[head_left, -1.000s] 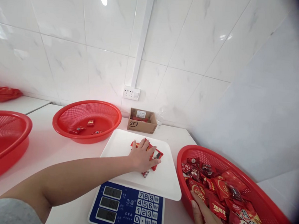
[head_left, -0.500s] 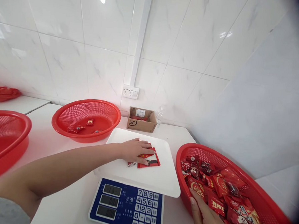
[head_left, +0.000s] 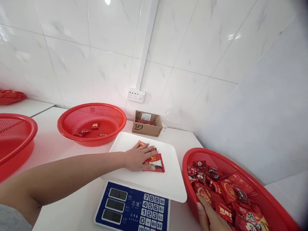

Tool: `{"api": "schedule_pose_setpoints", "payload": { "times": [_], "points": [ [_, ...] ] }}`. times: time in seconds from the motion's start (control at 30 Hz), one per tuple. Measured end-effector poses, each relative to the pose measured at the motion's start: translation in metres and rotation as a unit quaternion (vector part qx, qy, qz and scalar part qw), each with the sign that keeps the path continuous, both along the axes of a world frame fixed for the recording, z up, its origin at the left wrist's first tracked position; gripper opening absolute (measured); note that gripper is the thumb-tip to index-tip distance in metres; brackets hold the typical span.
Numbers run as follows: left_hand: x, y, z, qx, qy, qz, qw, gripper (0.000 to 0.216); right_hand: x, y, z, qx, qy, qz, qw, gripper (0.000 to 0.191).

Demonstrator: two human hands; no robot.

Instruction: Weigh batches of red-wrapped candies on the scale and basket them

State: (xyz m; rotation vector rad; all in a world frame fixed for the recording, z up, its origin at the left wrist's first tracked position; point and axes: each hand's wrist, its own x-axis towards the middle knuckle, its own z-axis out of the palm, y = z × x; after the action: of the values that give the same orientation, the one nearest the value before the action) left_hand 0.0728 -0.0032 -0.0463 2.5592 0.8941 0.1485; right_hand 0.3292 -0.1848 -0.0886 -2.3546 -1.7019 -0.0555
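Note:
My left hand (head_left: 140, 158) lies flat, fingers spread, over a few red snack packets (head_left: 160, 161) on the white scale pan (head_left: 170, 180). The palm and fingers cover much of the packets. One packet with a white-and-black patch shows to the right of the thumb. At the lower right, my right hand (head_left: 212, 223) is closed on the near rim of a red perforated basket (head_left: 276, 201). Its fingers hide that stretch of rim. Inside this basket lie many wrapped red snacks (head_left: 226, 190), close to the fingertips.
The blue scale panel (head_left: 132, 211) has keys and three displays. Behind the pan stands a small cardboard box (head_left: 146, 129) with red packets. A red basket (head_left: 90, 139) with several small packets is left of it, another basket (head_left: 14, 116) further left. Wall socket (head_left: 136, 95) behind.
My left hand and the packets under it have shifted slightly on the pan, and more red packet shows above the fingers. My right hand stays at the basket rim. The view has moved slightly.

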Motion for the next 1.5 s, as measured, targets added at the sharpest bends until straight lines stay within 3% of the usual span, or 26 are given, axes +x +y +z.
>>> {"api": "schedule_pose_setpoints", "payload": {
  "times": [0.17,0.27,0.5,0.73,0.9,1.13,1.23,1.37,1.5],
  "points": [
    [-0.016,0.011,0.007,0.022,-0.059,0.107,0.992,0.052,-0.006,0.0,0.004,-0.01,-0.014,-0.002,1.0,0.055],
    [-0.029,0.004,0.01,0.034,-0.062,0.15,0.986,0.041,-0.004,-0.001,0.001,-0.005,-0.018,-0.013,1.0,0.053],
    [-0.042,-0.025,0.009,0.013,-0.041,0.136,0.99,0.047,0.007,-0.001,-0.012,-0.025,-0.001,-0.002,1.0,0.053],
    [-0.042,-0.028,0.008,-0.042,-0.057,0.182,0.981,0.022,-0.003,-0.001,-0.002,0.003,-0.011,-0.01,1.0,0.052],
    [-0.038,-0.033,0.006,-0.068,-0.13,0.18,0.973,0.013,-0.012,-0.003,0.004,0.02,-0.029,-0.017,0.999,0.05],
    [-0.034,-0.052,0.013,-0.045,-0.266,0.21,0.94,0.013,-0.018,-0.003,0.013,-0.037,-0.004,-0.038,0.999,0.054],
    [-0.031,-0.071,0.016,-0.04,-0.309,0.194,0.93,0.015,-0.019,-0.005,0.015,0.04,0.056,-0.02,0.997,0.056],
    [-0.025,-0.103,0.021,-0.04,-0.391,0.113,0.913,0.016,-0.045,-0.012,0.021,0.215,0.204,0.09,0.951,0.051],
    [-0.023,-0.128,0.028,-0.043,-0.443,0.059,0.893,0.014,-0.091,-0.01,0.035,0.163,0.408,0.247,0.864,0.043]
  ]
}}
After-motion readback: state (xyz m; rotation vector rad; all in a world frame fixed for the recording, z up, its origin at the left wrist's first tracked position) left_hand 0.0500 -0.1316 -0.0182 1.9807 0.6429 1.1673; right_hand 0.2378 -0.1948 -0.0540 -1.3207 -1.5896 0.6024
